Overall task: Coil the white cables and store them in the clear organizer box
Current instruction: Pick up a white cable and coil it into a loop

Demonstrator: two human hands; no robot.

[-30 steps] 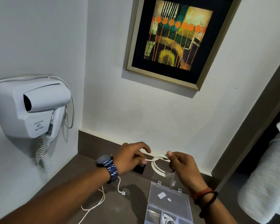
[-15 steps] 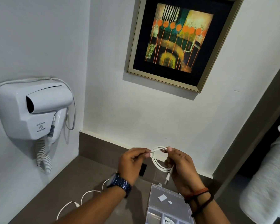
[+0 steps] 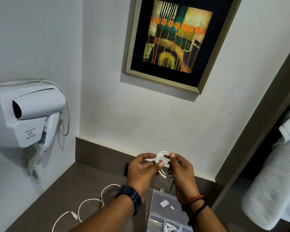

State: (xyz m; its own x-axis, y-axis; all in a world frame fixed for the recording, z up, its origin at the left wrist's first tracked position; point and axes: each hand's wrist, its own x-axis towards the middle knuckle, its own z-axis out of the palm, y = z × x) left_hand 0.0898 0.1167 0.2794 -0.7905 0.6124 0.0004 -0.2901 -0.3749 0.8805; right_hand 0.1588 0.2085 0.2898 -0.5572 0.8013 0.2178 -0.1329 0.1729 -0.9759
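Coiled white cable [image 3: 163, 163] sits low centre of frame, above the desk [image 3: 60, 195], pinched between left hand [image 3: 142, 173] and right hand [image 3: 182, 171], fingers of both closed on its loops. Clear organizer box [image 3: 164, 213] open at bottom centre. Second cable [image 3: 90, 203] loose at lower left. Hair dryer [image 3: 27, 114] label too blurred to read.

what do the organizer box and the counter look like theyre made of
Organizer box: likely hard clear plastic, glossy; the counter shows through its open lid.
Counter: smooth matte grey-brown, maybe stone or laminate; it can't be told apart here.
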